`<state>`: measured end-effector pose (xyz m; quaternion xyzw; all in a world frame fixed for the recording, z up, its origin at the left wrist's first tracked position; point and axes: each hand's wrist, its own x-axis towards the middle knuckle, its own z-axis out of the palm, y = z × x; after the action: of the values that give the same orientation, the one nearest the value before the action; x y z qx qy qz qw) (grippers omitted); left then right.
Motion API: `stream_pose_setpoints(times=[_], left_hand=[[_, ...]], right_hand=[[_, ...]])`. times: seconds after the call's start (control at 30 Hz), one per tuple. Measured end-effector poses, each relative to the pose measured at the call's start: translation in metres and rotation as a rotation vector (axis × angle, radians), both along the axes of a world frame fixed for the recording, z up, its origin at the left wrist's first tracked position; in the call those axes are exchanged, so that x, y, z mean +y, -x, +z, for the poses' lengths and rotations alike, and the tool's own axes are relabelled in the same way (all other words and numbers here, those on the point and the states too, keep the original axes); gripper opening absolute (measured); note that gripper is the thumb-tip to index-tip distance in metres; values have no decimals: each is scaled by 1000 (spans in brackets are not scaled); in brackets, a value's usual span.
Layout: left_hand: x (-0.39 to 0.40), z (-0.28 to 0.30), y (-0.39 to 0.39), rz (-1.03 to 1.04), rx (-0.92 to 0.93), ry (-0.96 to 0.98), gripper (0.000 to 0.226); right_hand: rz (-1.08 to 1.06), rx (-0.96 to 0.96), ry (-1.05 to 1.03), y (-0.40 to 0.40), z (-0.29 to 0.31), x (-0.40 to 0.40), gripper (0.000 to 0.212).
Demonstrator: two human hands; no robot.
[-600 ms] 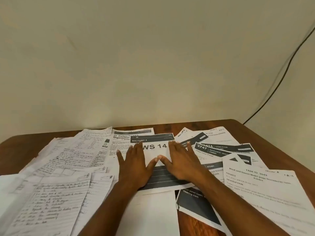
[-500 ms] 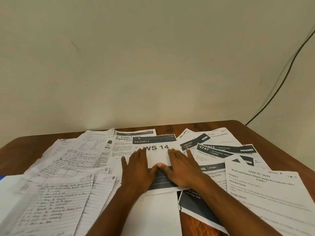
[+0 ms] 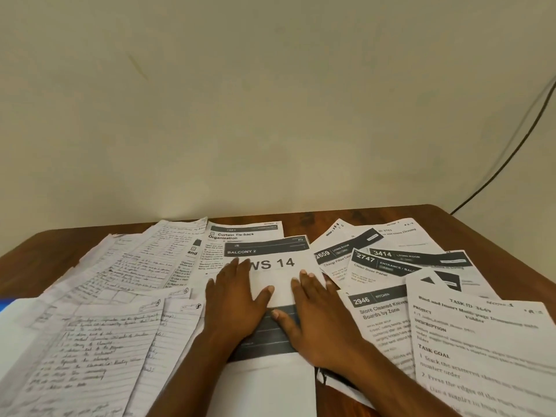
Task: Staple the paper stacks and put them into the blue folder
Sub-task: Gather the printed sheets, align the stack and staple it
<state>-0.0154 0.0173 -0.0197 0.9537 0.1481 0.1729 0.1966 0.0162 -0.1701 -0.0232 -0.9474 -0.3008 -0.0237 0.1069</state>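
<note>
A printed sheet marked "WS 14" [image 3: 281, 284] lies in the middle of the wooden table [image 3: 36, 251]. My left hand [image 3: 233, 299] rests flat on its left part, fingers straight. My right hand [image 3: 319, 314] lies flat on its right part, thumb pointing inward toward the left thumb. Handwritten lined sheets [image 3: 99, 341] spread across the left side. Printed task sheets [image 3: 400, 266] fan out on the right. A sliver of blue [image 3: 3, 305] shows at the far left edge; I cannot tell whether it is the folder. No stapler is in view.
A large printed instruction sheet [image 3: 481, 350] lies at the near right. A blank white sheet [image 3: 264, 389] sits under my forearms. A black cable [image 3: 511, 152] runs down the wall at the right. The table's far edge meets a plain wall.
Both hands have slid slightly toward me on the "WS 14" sheet, and the thumbs have moved apart. The camera has tilted a little, shifting the papers in view.
</note>
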Motion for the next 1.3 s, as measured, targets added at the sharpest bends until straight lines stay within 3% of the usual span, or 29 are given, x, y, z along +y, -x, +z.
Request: stream_pose_setpoints(times=[0.27, 0.6, 0.73, 0.8, 0.93, 1.03, 1.17, 1.3], left_hand=[[-1, -9, -5, 27, 88, -158, 79], [-1, -8, -3, 18, 112, -200, 82], [-2, -8, -5, 18, 141, -220, 86], [-2, -8, -6, 14, 155, -222, 87], [0, -7, -6, -5, 168, -234, 87], [-1, -4, -5, -9, 184, -213, 88], [5, -2, -2, -45, 191, -210, 88], [29, -2, 11, -90, 191, -162, 95]], right_hand=[[36, 14, -20, 12, 9, -1, 80], [96, -198, -43, -2, 8, -8, 62], [94, -152, -66, -1, 14, -11, 61], [60, -122, -176, 0, 22, -15, 57], [-187, -329, -291, -12, 44, -30, 51], [-365, -169, -188, -28, 54, -58, 67], [-413, 171, 25, -32, 31, -84, 110], [-385, 149, 46, -23, 8, -78, 116]])
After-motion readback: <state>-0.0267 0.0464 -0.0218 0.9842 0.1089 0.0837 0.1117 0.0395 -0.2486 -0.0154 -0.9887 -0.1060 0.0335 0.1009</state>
